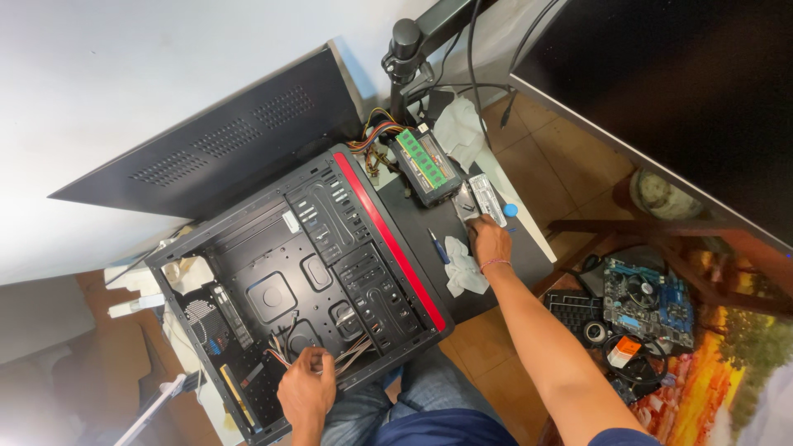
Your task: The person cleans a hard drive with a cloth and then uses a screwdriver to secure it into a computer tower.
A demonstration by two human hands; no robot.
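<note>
An open black computer case [314,272] with a red front strip lies on its side on the desk. My left hand [307,395] rests inside its near edge, fingers closed on a bundle of thin cables [351,353]. My right hand [489,239] reaches out over the desk and grips a silver drive [479,198] in clear wrapping. Just behind the drive sits a black power supply [425,172] with a green memory stick [420,157] lying on top.
A white cloth [464,266] and a small blue screwdriver [438,245] lie by my right wrist. The case's side panel [223,140] leans against the wall. A monitor arm [409,49] and monitor [677,91] stand behind. A motherboard [646,301] and keyboard [572,312] lie on the floor.
</note>
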